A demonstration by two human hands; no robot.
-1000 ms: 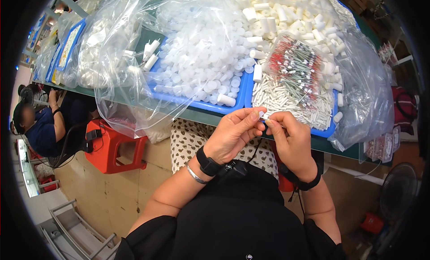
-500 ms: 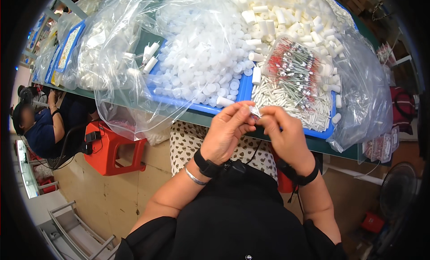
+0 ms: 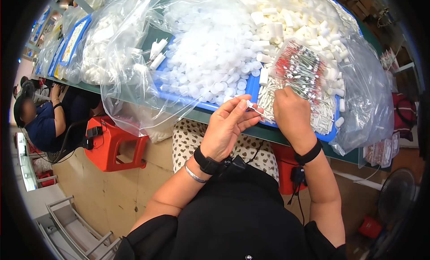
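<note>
My left hand [image 3: 226, 127] pinches a small white part with a thin stem [image 3: 254, 109] between thumb and fingers, above the table's front edge. The stem points to the right; its exact kind is too small to make out. My right hand [image 3: 293, 116] reaches down into a pile of short, thin white rods [image 3: 320, 121] in a blue tray [image 3: 332, 133]. Its fingers are drawn together, and whatever is between them is hidden. Just behind it, a clear plastic box [image 3: 277, 65] of grey metal pins with red and white ends rests on the pile.
Translucent white discs [image 3: 201, 58] heap in another blue tray [image 3: 192, 101], partly under clear plastic film [image 3: 130, 89]. Cream-white cylinders [image 3: 309, 20] pile behind the box. A red stool [image 3: 114, 143] stands left on the floor. Another person [image 3: 42, 121] sits at the far left.
My right hand has left the part held at my left fingers and moved right and forward to the white rods. My left hand stays nearly in place, still pinching the small part.
</note>
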